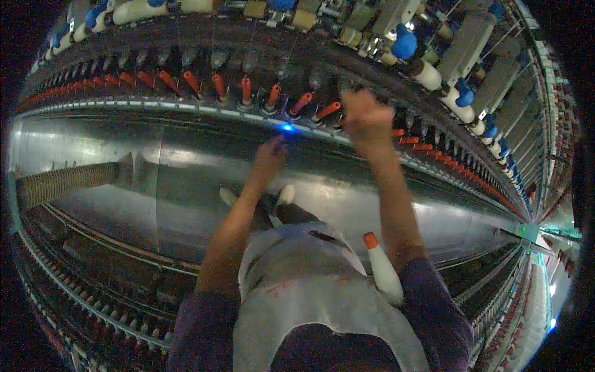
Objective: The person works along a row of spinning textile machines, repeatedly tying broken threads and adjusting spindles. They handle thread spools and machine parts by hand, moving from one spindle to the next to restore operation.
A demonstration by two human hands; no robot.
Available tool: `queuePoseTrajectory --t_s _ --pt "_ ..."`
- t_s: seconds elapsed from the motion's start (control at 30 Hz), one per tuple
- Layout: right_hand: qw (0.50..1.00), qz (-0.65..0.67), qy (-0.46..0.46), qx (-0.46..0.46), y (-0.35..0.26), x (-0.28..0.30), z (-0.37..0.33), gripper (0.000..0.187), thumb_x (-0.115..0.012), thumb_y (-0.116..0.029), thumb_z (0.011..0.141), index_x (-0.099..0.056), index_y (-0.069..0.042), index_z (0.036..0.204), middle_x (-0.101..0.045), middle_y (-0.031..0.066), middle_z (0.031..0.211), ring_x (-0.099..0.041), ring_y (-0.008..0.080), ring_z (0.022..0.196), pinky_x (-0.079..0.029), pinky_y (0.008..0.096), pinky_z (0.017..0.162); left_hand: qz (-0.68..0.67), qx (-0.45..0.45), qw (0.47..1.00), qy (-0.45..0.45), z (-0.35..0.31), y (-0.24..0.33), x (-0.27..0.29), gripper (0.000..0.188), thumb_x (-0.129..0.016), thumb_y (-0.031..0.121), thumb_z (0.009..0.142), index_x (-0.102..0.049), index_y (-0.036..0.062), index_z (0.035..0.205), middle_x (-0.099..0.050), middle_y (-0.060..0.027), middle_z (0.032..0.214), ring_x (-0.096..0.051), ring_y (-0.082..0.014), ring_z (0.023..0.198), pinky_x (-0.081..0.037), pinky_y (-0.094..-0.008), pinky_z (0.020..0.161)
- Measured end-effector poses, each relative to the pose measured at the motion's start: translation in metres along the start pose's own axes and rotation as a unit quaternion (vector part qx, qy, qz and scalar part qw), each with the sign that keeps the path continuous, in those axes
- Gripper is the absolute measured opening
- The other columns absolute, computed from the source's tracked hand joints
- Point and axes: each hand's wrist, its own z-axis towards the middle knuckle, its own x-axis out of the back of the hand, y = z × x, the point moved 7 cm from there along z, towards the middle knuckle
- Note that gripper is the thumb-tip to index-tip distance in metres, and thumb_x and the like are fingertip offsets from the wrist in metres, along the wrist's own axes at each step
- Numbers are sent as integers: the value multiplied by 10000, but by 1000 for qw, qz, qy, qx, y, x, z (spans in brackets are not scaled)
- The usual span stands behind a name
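My left hand (271, 156) reaches up to the front rail of a spinning frame, just below a small bright blue lamp (287, 128). Its fingers look bent together; whatever is between them is too dark to name. Further right, my right hand (368, 118) is raised in front of the row of spindles, blurred and closed like a fist. Any thread or other thing in it cannot be made out. Slim orange bobbins (246, 91) stand along the rail, and a tilted orange bobbin (327, 111) is immediately left of my right hand.
White and blue rollers (427, 74) run above the bobbins. A white yarn bobbin with an orange tip (384, 270) sticks out at the right of my pale apron (297, 273). A ribbed hose (71, 183) lies at left; another machine row (118, 319) stands behind me.
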Motion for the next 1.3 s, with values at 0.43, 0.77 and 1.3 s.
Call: queuePoseTrajectory --t_s 0.43,0.77,1.3 --pt "984 160 -24 -77 -16 33 8 60 -544 -96 801 -595 -65 795 -566 138 731 -589 329 699 -485 428 620 -151 -118 973 125 123 251 58 338 -736 201 762 -612 -1 1003 -612 -66 779 -562 -118 638 -452 -263 574" --pt "963 235 42 -125 -10 74 -39 76 -545 -39 823 -599 -22 874 -587 181 809 -595 348 673 -485 405 579 -300 -18 928 221 148 241 36 203 -622 115 846 -661 -21 992 -508 -36 693 -475 -90 551 -385 -269 524" --pt "941 328 66 -54 6 77 -74 152 -572 20 801 -620 0 944 -593 162 789 -604 279 625 -492 335 516 -220 -106 915 322 140 263 41 243 -613 123 852 -642 -72 993 -543 -63 744 -507 -131 688 -417 -253 643"
